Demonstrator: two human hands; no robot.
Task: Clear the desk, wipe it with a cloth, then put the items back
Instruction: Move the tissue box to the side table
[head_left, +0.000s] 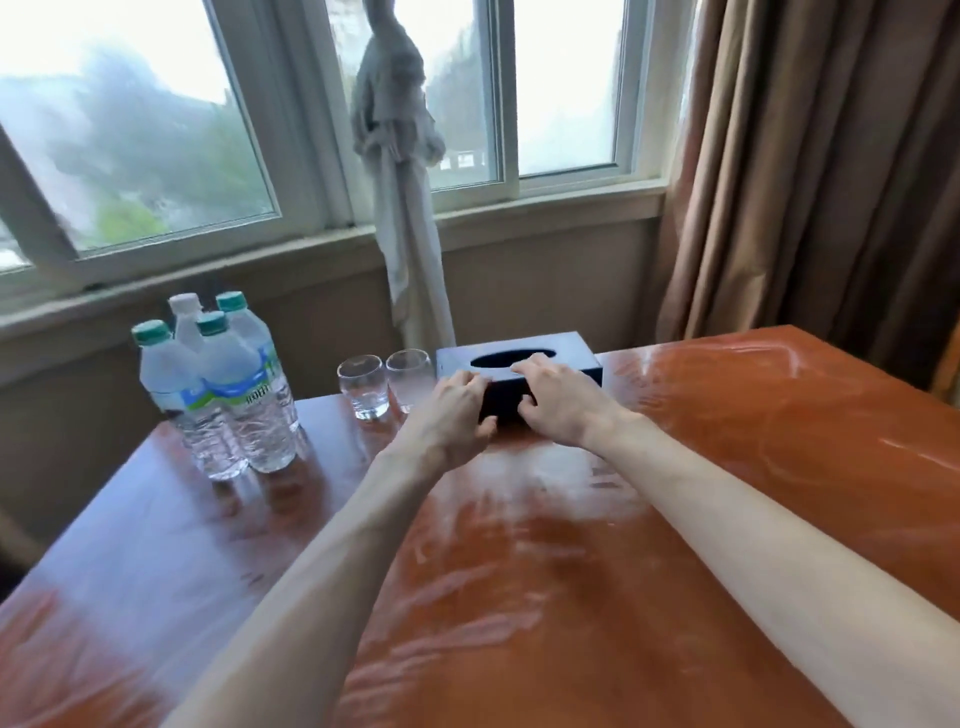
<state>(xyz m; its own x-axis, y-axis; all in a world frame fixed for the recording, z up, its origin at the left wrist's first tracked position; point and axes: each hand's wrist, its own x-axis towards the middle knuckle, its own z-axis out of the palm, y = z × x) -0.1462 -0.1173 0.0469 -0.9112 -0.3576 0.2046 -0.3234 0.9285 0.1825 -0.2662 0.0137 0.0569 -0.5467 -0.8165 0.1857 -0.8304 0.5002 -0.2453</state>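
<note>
Both hands are on a dark tissue box (519, 371) at the far edge of the brown tabletop (571, 597). The left hand (454, 415) holds the near left end of the box. Its fingers (470, 382) curl over the top edge, and the thumb presses the front side low down. The right hand (558, 402) holds the box just beside the left one. Its fingers (530, 366) bend over the top, right next to the long dark hole in the lid, and the thumb tucks against the front side. So the fingers of both hands are clamped on the box. The box sits flat on the tabletop.

Just left of the left hand's fingers stand 2 clear glasses (387, 384), side by side and upright. The nearer one almost touches the end of the box. Farther left of those fingers stand 4 water bottles (228, 389) in a tight bunch, touching each other. 3 have green caps and 1 has a white cap.

The tabletop near the hands has pale, streaky marks on its shiny top.

Beyond the fingers is a window (156, 130) with a white frame. A pale knotted curtain (400, 156) hangs in the middle of it. A brown curtain (810, 171) hangs to the right.
</note>
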